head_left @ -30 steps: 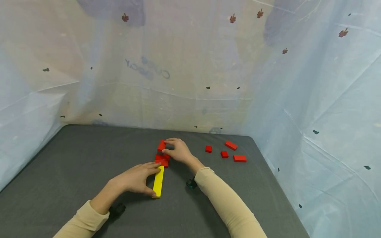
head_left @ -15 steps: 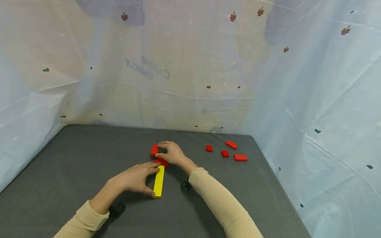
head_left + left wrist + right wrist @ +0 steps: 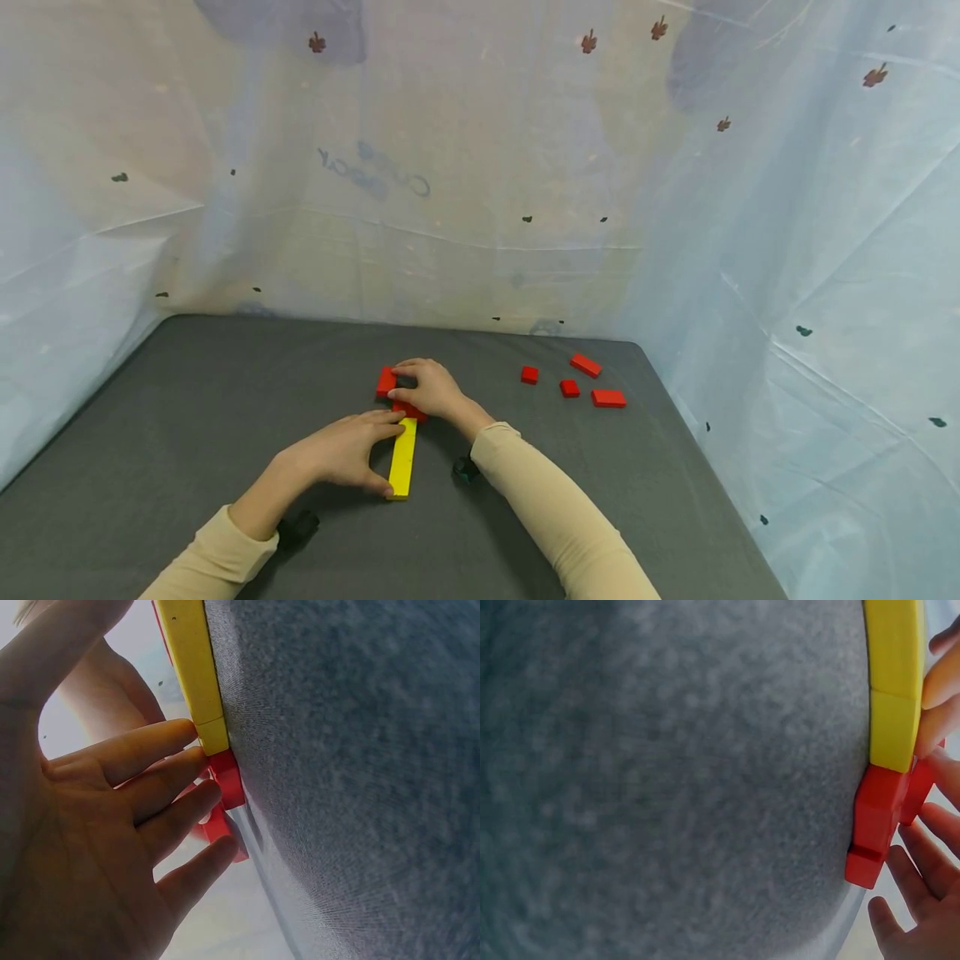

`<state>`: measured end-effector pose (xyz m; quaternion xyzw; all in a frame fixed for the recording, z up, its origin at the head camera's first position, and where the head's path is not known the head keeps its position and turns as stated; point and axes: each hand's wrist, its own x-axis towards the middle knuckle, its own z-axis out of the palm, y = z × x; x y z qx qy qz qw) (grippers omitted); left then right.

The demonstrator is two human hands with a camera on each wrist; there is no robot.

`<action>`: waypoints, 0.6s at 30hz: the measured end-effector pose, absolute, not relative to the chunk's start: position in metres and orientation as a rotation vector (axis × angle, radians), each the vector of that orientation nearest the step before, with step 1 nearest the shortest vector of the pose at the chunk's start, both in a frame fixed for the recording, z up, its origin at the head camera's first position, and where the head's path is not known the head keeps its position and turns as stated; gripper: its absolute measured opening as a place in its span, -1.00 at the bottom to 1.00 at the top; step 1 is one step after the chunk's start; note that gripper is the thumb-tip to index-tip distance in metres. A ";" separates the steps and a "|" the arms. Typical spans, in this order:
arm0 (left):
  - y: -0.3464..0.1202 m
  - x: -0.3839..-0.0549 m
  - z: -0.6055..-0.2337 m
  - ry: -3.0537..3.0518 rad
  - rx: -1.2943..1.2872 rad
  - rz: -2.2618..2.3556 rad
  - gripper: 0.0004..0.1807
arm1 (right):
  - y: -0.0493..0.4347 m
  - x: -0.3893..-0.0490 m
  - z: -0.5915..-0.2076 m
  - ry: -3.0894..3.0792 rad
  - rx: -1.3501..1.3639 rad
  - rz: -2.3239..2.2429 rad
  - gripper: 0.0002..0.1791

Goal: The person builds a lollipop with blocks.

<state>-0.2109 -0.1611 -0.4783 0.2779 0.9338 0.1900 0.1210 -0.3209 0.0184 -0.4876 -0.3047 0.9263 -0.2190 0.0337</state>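
Observation:
My left hand (image 3: 343,454) spans a yellow bar (image 3: 402,460), thumb at its near end and fingertips along its far left side. In the left wrist view, the bar shows a seam before a shorter yellow piece (image 3: 213,737), which abuts a red block (image 3: 227,780). My right hand (image 3: 433,390) pinches a red rectangular block (image 3: 386,382) between thumb and finger, left of and beyond the row's far end. More red blocks (image 3: 410,410) beyond the bar are partly covered by both hands. Red pieces (image 3: 880,806) continue from the yellow in the right wrist view.
Farther right on the dark grey table (image 3: 600,492) lie two small red blocks (image 3: 529,375) and two longer ones, one flat (image 3: 608,398) and one angled (image 3: 586,365). A pale plastic sheet (image 3: 420,167) hangs behind the table and along its sides.
My right hand has moved left and slightly nearer, carrying the red block past the left side of the other red blocks. The left hand has stayed at the yellow bar.

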 end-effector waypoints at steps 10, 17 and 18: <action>-0.163 -0.211 -0.479 2.726 0.817 0.553 0.08 | 0.017 -0.321 -0.492 2.840 -0.917 -0.650 -0.46; -0.162 -0.210 -0.480 2.733 0.825 0.560 0.07 | 0.014 -0.323 -0.491 2.867 -0.848 -0.719 -0.52; -0.162 -0.210 -0.480 2.735 0.826 0.560 0.07 | 0.013 -0.323 -0.490 2.875 -0.842 -0.714 -0.52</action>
